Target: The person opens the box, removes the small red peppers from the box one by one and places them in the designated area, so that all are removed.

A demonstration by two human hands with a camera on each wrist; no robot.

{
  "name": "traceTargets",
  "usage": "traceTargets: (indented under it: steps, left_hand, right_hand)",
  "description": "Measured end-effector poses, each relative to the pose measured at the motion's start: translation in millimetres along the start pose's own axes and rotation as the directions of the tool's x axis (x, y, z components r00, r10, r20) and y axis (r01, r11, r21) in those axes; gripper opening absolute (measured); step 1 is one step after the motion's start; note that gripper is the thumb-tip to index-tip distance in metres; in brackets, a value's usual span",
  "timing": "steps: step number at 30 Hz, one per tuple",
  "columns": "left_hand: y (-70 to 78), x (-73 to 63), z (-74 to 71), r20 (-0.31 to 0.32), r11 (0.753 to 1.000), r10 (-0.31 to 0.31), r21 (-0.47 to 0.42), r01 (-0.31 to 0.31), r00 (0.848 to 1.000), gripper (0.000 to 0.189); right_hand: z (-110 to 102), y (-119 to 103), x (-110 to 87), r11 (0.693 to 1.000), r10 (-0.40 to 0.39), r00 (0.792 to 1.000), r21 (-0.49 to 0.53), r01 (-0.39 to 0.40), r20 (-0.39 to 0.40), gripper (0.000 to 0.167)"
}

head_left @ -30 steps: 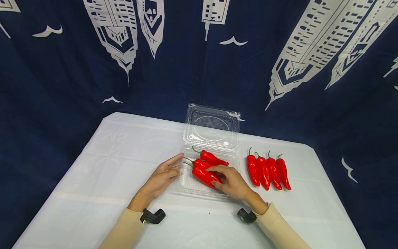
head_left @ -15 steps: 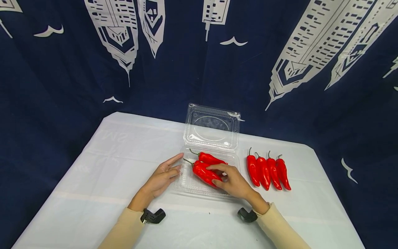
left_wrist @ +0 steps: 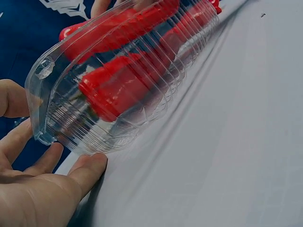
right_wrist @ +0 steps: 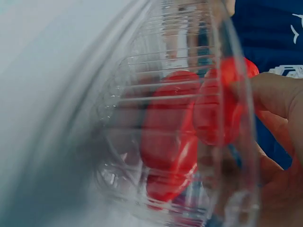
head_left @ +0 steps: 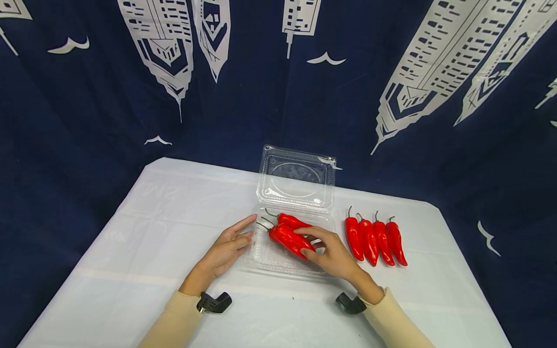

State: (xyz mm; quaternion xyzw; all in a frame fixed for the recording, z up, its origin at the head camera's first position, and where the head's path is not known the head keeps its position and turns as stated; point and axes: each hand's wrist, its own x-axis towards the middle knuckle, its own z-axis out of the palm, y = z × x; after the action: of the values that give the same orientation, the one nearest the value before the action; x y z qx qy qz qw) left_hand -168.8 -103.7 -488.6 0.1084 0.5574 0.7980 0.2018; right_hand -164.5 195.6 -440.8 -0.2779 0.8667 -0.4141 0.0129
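Note:
A clear plastic clamshell container (head_left: pixel 265 263) stands with its lid (head_left: pixel 296 179) raised at the back. My right hand (head_left: pixel 332 253) pinches a red chili pepper (head_left: pixel 292 239) between thumb and fingers, over the base. Behind it a second red pepper (head_left: pixel 292 221) lies in the container; a third stem shows between them, its pepper mostly hidden. In the right wrist view, the held pepper (right_wrist: pixel 220 106) is seen through the clear wall beside another pepper (right_wrist: pixel 170 125). My left hand (head_left: pixel 228 246) touches the container's left side with extended fingers; its thumb (left_wrist: pixel 90 170) is at the lower edge.
Several more red peppers (head_left: pixel 369 241) lie side by side on the white-covered table (head_left: pixel 130 241), right of the container, stems pointing away. A dark blue curtain (head_left: pixel 261 106) printed with white buildings hangs behind the table.
The right hand and its pepper have shifted slightly right. The pepper at the back has come a little left and toward the person since one second ago. The left hand has kept still.

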Motion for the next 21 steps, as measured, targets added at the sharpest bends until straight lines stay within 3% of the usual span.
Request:
traceTargets:
  steps: [21]
  left_hand:
    - [-2.1,0.9,-1.4,-0.009,1.0,-0.01,0.004,0.01,1.0,0.07]
  right_hand:
    - [-12,-5,-18.7,0.999,0.042,0.992,0.035,-0.038,-0.119,0.052]
